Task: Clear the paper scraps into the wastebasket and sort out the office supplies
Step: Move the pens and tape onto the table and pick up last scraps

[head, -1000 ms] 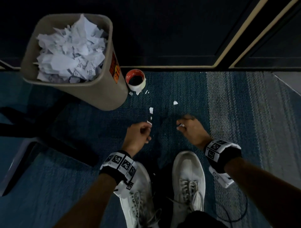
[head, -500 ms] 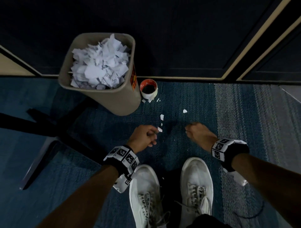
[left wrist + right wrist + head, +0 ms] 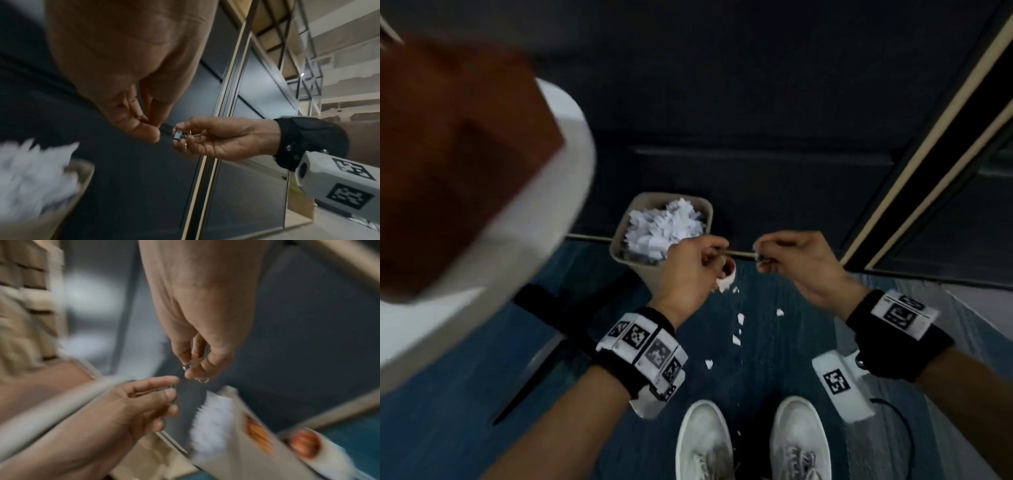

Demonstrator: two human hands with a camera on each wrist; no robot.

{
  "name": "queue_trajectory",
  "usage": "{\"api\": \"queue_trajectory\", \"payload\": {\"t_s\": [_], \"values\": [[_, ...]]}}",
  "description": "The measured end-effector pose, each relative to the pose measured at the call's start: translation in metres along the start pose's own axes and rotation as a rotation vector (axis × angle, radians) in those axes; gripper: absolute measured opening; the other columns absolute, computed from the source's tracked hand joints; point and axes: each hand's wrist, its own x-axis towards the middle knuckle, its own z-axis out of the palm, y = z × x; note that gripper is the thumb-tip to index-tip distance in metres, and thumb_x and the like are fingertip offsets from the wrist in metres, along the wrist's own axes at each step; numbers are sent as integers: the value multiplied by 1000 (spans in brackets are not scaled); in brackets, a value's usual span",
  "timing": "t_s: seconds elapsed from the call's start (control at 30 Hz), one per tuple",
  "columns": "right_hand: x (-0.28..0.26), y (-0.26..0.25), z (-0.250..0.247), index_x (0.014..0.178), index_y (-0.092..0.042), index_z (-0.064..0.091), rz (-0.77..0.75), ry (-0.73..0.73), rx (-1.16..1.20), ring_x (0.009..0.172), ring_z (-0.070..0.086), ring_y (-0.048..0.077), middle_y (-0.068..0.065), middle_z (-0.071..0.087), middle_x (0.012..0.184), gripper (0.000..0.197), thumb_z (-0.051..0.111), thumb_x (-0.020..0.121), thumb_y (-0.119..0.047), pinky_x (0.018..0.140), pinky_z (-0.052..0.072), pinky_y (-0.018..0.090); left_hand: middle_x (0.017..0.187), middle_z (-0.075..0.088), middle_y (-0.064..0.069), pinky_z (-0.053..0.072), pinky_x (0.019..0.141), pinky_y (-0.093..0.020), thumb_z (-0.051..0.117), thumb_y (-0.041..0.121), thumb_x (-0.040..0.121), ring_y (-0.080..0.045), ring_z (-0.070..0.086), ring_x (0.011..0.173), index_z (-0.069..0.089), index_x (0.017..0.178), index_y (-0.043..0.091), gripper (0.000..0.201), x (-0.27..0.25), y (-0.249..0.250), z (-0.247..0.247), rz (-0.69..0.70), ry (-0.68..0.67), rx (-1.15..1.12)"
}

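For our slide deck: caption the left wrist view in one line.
Right hand pinches a small metal clip beside the left hand's fingertips.

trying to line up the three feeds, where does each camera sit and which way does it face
Head: on the head, facing down at the carpet; shows left hand, right hand, both shoes, wastebasket.
Left wrist: on the left wrist, facing along its fingers toward the right hand, which pinches a small metal clip.
Right wrist: on the right wrist, facing its fingertips and the left hand; blurred.
All three views show the wastebasket.
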Motion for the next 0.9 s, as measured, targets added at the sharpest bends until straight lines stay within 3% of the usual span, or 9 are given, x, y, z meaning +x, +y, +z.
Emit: {"api": "queue_trajectory", "payload": {"t_s": [0.2, 0.27, 0.4, 0.5, 0.6, 0.67, 0.77, 0.87, 0.9], "values": [[-59, -162, 52, 87, 1, 75, -236, -204, -31, 69, 65, 19, 12, 71, 81, 6, 70, 87, -1, 68, 59, 30, 89, 74, 4, 58, 78, -34, 70, 9, 86, -6, 69, 81, 73, 102, 17, 18, -46, 117, -105, 268, 314, 165], [-74, -206, 76, 85, -3, 76, -351, -254, -46, 70, 65, 21, 13, 71, 81, 6, 71, 87, -3, 71, 59, 35, 91, 74, 5, 55, 79, -26, 71, 10, 86, -4, 68, 82, 74, 101, 17, 18, -68, 151, -139, 355, 428, 244], [-93, -265, 138, 83, -2, 76, -564, -317, -84, 67, 66, 15, 11, 74, 81, 6, 71, 85, -2, 63, 58, 29, 87, 71, 13, 49, 75, -19, 66, 16, 88, -2, 64, 78, 73, 93, 27, 14, -104, 190, -202, 382, 590, 458], [-93, -268, 191, 78, -14, 77, -695, -356, -213, 70, 68, 12, 0, 74, 76, 7, 72, 83, -13, 72, 60, 40, 83, 70, 14, 42, 67, -16, 62, 15, 88, -3, 62, 74, 74, 86, 28, 17, -119, 195, -244, 300, 696, 571], [-90, -253, 227, 85, -18, 78, -770, -388, -285, 80, 68, 1, -9, 74, 83, 7, 72, 86, -14, 79, 55, 27, 80, 69, 4, 37, 63, -19, 60, 4, 88, -12, 60, 73, 75, 90, 22, 23, -118, 184, -273, 116, 691, 615], [-91, -249, 239, 97, -21, 77, -821, -432, -365, 91, 67, 0, -12, 74, 95, 12, 69, 89, -17, 89, 53, 27, 79, 68, 1, 37, 64, -22, 60, 4, 88, -17, 61, 74, 76, 96, 21, 24, -118, 175, -280, 46, 651, 652], [-88, -247, 230, 107, -19, 76, -833, -490, -460, 92, 66, -1, -14, 72, 98, 19, 64, 93, -14, 91, 53, 24, 87, 73, -3, 40, 66, -24, 59, 4, 88, -14, 56, 71, 76, 99, 20, 26, -123, 178, -275, 98, 685, 654], [-77, -248, 195, 99, -16, 77, -833, -381, -386, 76, 71, 7, -5, 75, 87, 21, 66, 88, -3, 81, 58, 30, 84, 69, 6, 41, 63, -19, 56, 14, 89, -7, 56, 69, 73, 91, 25, 20, -123, 188, -243, 229, 639, 661], [-72, -246, 178, 95, -14, 77, -816, -331, -336, 74, 72, 13, -1, 76, 85, 19, 67, 86, 0, 78, 59, 33, 80, 67, 7, 44, 62, -22, 56, 16, 87, -8, 57, 68, 71, 85, 25, 17, -119, 190, -225, 284, 597, 669]]}}
